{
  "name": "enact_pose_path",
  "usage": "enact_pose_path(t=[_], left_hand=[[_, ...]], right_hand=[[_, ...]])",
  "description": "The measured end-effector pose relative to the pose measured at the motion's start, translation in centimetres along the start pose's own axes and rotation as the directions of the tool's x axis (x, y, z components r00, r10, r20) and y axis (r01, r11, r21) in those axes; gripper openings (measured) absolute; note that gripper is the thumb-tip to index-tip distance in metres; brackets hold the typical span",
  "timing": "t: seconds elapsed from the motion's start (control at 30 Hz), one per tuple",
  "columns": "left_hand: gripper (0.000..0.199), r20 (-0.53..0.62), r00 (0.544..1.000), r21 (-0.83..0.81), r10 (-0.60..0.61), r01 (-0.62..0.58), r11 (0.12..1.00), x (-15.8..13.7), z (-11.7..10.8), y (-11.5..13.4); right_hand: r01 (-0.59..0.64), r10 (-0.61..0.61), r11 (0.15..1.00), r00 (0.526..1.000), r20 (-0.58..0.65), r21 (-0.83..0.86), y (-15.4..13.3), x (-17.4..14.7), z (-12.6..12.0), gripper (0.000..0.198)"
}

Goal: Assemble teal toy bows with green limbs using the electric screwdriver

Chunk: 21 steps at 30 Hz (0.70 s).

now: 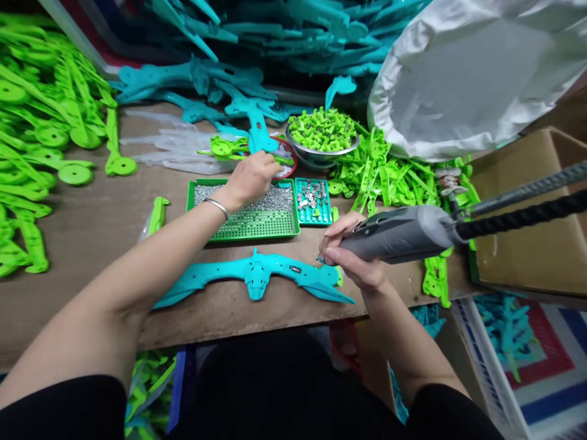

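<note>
In front of the green tray (261, 225) lies a blue part (255, 275), easily scratched if the screwdriver (397, 235) slips; right of the tray the right hand (364, 269) clamps its fingers round that; beyond, the left hand's (253, 177) grip: cannot tell

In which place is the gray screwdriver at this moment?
In the head view, the gray screwdriver is right of center, in the right hand, with the blue tray to its left and the bow-shaped part below-left.
</note>
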State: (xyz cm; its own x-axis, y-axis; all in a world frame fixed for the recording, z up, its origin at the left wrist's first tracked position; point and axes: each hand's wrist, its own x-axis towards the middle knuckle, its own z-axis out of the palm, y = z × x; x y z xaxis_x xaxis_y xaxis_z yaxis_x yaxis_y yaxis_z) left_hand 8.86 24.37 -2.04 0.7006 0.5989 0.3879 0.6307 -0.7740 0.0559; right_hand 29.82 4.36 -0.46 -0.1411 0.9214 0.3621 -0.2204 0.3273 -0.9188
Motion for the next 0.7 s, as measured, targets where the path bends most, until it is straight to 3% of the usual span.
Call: enact_pose_path(t=[0.1,0.23,0.33,0.57,0.7], left_hand=[[0.028,-0.039,0.995,-0.039,-0.089,0.087,0.995,0.1,-1.0,0.0],[0.023,0.146,0.989,0.063,-0.025,0.016,0.998,0.1,-1.4,1.7],[0.028,0.203,0.978,0.111,-0.048,0.025,0.993,0.3,-0.5,3.3],[0.030,0.057,0.960,0.087,-0.273,0.267,0.960,0.7,1.4,5.4],[0.028,-0.027,0.963,0.018,-0.270,0.270,0.963,0.3,0.9,5.6]], right_hand=[[-0.005,0.005,1.000,1.000,0.015,0.012,0.2,0.1,0.2,0.025],[-0.010,0.010,1.000,1.000,0.012,0.006,0.4,0.3,0.3,0.024],[-0.002,0.002,1.000,1.000,-0.004,0.008,0.4,0.3,0.4,0.024],[0.018,-0.018,1.000,1.000,0.010,0.006,0.4,0.3,0.1,0.025],[0.014,-0.014,1.000,1.000,-0.008,-0.004,0.0,0.5,0.1,0.024]])
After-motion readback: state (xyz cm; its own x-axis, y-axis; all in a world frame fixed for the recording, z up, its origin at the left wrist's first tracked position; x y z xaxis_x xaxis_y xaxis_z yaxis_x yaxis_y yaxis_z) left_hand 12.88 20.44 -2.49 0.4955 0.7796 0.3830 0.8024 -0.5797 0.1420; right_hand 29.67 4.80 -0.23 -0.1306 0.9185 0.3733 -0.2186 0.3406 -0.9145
